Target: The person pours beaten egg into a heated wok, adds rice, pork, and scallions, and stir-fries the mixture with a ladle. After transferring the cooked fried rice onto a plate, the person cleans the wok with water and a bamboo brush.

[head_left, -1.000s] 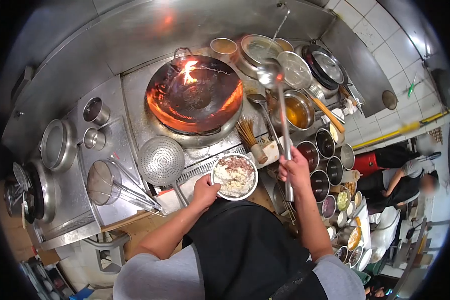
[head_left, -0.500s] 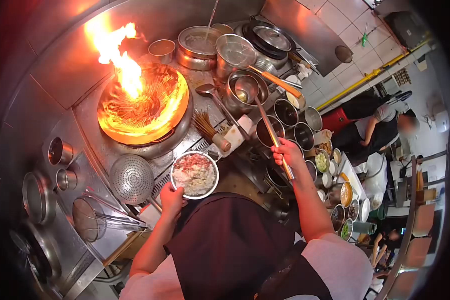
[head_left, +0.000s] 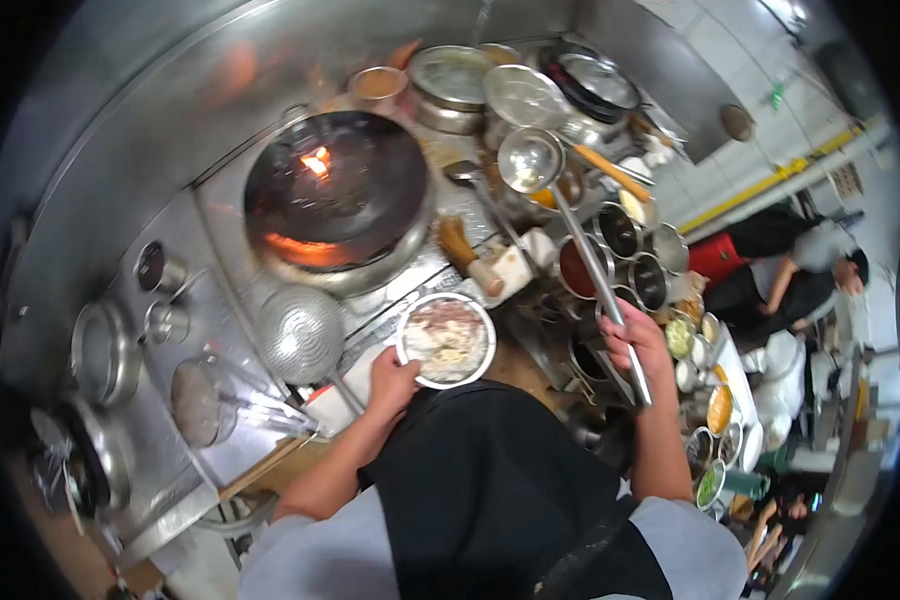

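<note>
Right hand point(head_left: 638, 345) is gripping the ladle point(head_left: 593, 275), cup end pointing away. Left hand point(head_left: 392, 383), nearer the wok point(head_left: 365, 215), is holding the bowl point(head_left: 451, 384).

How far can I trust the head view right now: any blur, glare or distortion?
Head view: wide-angle bending and black corners at the edges; general softness, like motion blur, smears the food in the bowl; white glare on the perforated skimmer; flame nearly washed out at its core, wok dark around it; orange glints on the steel wall.
</note>
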`<state>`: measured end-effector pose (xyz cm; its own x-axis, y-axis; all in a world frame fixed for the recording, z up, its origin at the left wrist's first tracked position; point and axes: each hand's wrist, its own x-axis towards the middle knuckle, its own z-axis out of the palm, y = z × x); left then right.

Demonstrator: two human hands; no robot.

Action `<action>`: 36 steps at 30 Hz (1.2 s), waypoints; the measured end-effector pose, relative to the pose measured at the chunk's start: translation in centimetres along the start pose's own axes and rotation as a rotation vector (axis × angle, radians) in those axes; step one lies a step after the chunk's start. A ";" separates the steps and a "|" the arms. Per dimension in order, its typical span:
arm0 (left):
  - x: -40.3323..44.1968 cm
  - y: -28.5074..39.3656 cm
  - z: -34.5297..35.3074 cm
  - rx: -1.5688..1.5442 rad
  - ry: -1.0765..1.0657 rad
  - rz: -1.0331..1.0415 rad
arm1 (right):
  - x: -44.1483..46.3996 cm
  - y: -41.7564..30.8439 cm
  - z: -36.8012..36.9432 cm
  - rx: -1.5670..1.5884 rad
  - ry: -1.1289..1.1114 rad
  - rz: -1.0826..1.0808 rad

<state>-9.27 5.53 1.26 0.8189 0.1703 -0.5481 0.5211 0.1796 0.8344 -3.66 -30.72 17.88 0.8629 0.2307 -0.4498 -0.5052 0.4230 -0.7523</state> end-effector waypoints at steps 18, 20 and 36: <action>-1.2 -0.9 4.1 0.141 -0.019 -0.049 | 2.0 5.5 4.7 -0.179 -0.263 0.094; -1.1 -1.2 5.5 0.158 -0.034 -0.046 | 0.1 5.3 1.7 0.277 -0.401 0.101; -0.6 4.1 30.5 0.190 -0.411 0.147 | -30.0 11.1 -14.5 0.596 -0.062 -0.531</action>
<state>-0.29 -23.38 6.83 0.8943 -0.2240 -0.3873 0.3963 -0.0050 0.9181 -35.39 -45.65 16.04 0.9937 -0.0921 -0.0633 0.0521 0.8829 -0.4667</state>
